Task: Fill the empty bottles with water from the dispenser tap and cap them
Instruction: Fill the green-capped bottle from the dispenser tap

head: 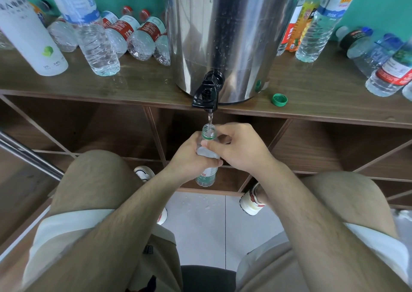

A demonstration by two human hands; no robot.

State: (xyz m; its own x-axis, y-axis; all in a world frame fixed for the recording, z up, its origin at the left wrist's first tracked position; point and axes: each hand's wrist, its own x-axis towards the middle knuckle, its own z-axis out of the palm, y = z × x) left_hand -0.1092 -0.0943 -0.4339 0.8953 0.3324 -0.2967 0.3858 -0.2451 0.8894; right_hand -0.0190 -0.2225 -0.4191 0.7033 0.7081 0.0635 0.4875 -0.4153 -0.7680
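I see L hand wrapped round bottle, R hand pinching its neck, mouth just under tap, water entering; green cap rt of tap.

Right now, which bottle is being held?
The green-necked bottle below the tap, gripped by the left hand and right hand; the others are on the shelf.

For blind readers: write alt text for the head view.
Left hand and right hand hold a clear bottle under the black tap of a steel dispenser, water streaming into its open neck. A green cap lies on the wooden shelf among other bottles.
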